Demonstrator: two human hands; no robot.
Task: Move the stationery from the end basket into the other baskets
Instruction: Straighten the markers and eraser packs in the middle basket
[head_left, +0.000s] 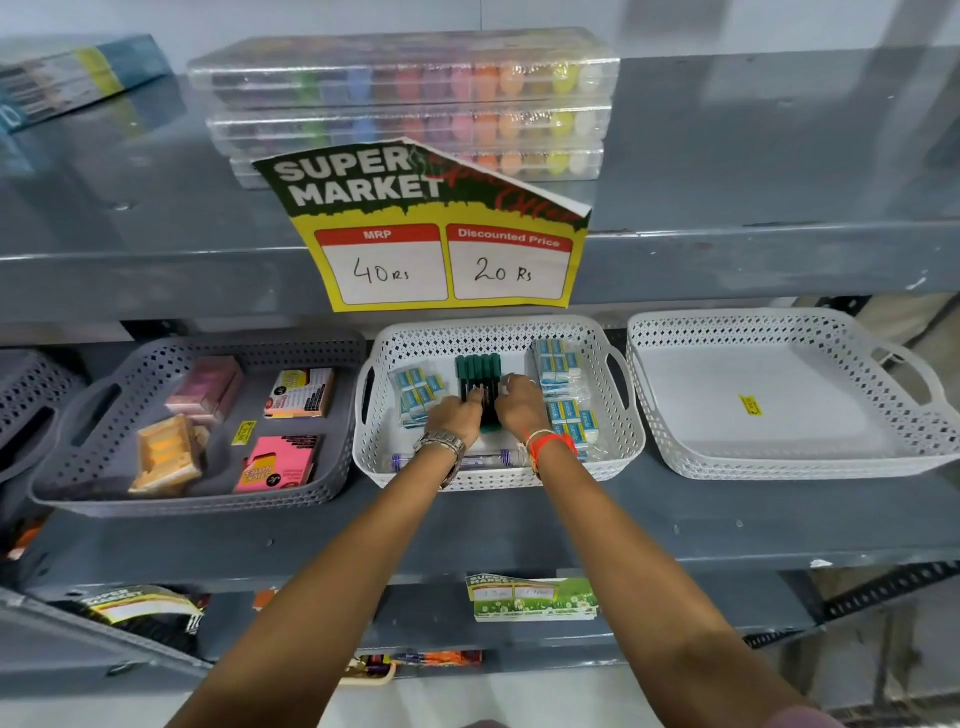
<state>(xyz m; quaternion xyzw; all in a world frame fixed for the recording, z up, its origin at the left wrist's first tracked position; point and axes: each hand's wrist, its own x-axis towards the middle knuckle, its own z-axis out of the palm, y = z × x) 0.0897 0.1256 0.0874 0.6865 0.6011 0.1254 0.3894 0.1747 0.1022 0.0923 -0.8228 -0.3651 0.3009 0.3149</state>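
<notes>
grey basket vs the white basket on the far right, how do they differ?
Colour: the grey basket is dark grey, the right white basket is white.
Contents: the grey basket holds sticky-note packs; the right white basket holds only a small yellow sticker.
Position: the grey basket sits left of the hands, the right white basket at the right end.
Shared: same perforated walls, side handles, same shelf.

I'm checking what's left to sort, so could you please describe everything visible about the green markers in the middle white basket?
The green markers are about five dark pens with green caps, lying flat side by side, caps toward the back. They sit in the middle of the white basket, between eraser packs on either side. The left hand and right hand both rest fingers on their near ends, hiding the tips.
</notes>
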